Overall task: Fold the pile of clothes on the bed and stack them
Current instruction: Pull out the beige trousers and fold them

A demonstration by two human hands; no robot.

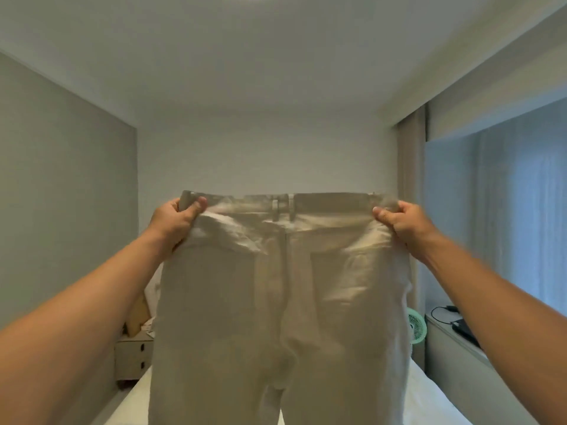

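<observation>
While the beige trousers (282, 289) hang spread, hiding most of the white bed (429, 397), left hand (176, 222) and right hand (402, 222) each pinch a waistband corner; legs are cropped below.

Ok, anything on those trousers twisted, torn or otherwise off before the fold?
Nothing stands out. The beige trousers hang straight, waistband level between the left hand and right hand, each gripping a corner. Only soft creases below the waistband; no tear or stain shows.
</observation>
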